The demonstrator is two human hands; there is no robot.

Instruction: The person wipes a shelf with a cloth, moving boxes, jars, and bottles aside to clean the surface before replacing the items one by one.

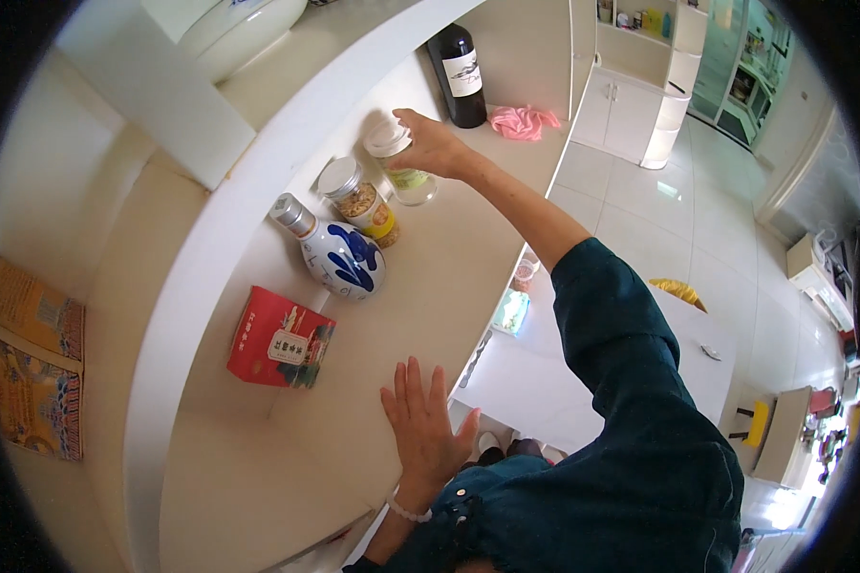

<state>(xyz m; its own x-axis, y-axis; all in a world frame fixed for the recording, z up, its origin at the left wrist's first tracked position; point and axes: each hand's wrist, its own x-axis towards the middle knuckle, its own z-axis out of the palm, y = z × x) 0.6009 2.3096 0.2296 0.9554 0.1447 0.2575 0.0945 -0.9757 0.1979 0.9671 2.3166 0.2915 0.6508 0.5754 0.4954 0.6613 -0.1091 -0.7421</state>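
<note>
Near the top centre of the frame, the right hand (432, 145) is wrapped around a clear jar (403, 164) with a white lid, fingers over its upper part, the jar standing on the cream shelf (430, 286). Its arm, in a dark teal sleeve (631, 401), stretches up from the lower right. Low in the centre, the left hand (423, 425) lies flat and spread on the shelf's front part, grasping nothing, a pale bracelet (407, 511) at its wrist.

Just left of the held jar stands a second jar (358, 201) with a silvery lid and brownish contents, close beside it; whether the two touch cannot be told. Next along, toward the left, a blue-and-white bottle (339, 250) with a metal cap rests just beside that jar. Further down and left, a red box (279, 338) sits apart from the bottle. Above the right hand, a dark wine bottle (457, 74) stands upright at the back of the shelf, with a pink cloth (523, 121) crumpled to its right. A higher shelf at upper left carries a white and blue bowl (244, 29). Tiled floor (640, 201) and white cabinets (621, 105) fill the upper right.
</note>
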